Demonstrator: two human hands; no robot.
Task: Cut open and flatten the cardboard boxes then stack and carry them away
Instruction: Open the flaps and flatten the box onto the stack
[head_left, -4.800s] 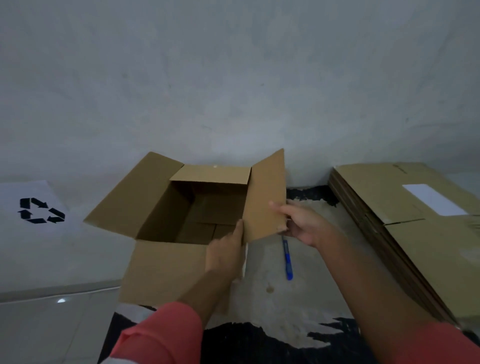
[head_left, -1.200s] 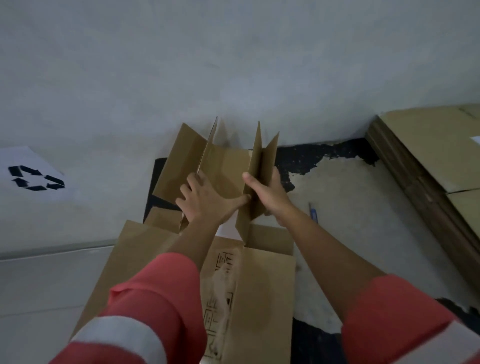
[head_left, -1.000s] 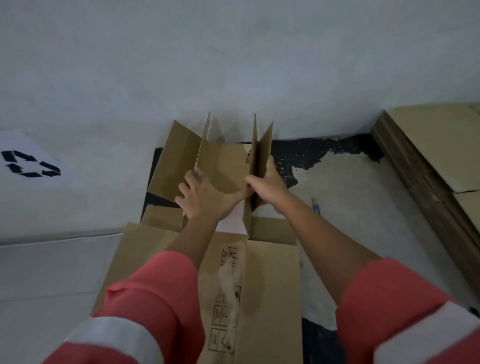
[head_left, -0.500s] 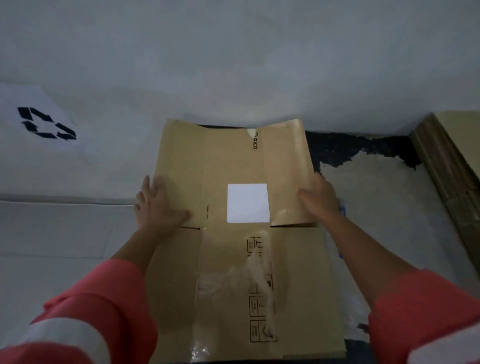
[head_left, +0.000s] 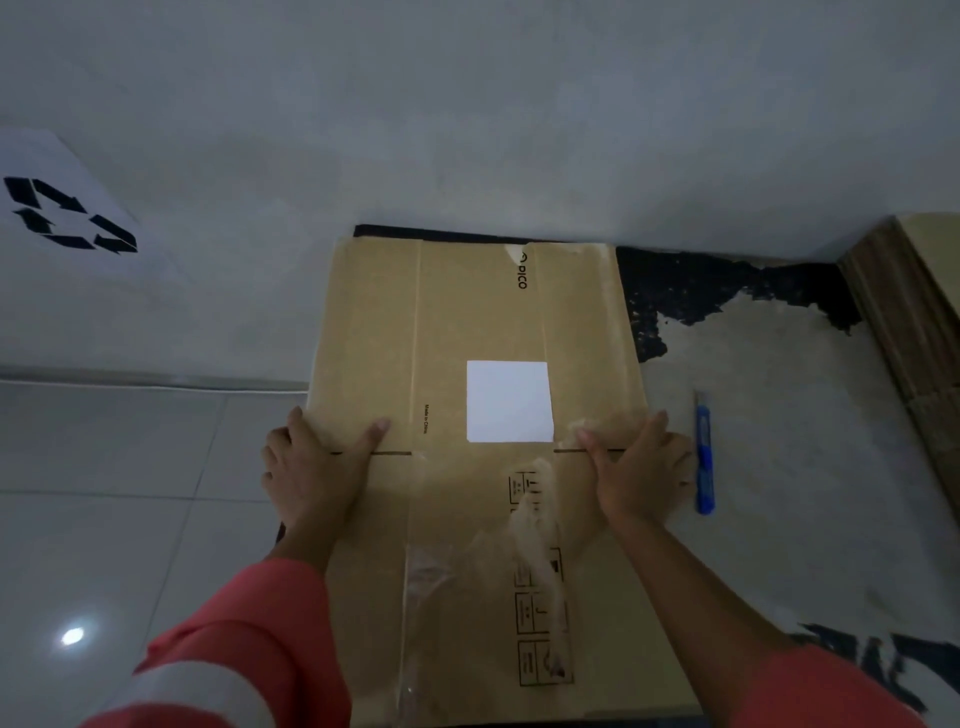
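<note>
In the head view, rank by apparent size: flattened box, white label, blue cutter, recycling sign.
1. flattened box
2. recycling sign, cut off by the frame edge
3. white label
4. blue cutter, longer than the label but much slimmer

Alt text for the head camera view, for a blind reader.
A left hand and a right hand press a flattened brown cardboard box to the floor at its side edges. A blue utility knife lies beside the right hand.

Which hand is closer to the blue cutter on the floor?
Right. The right hand rests on the flattened box just beside the blue cutter; the left hand rests on its far edge.
</note>
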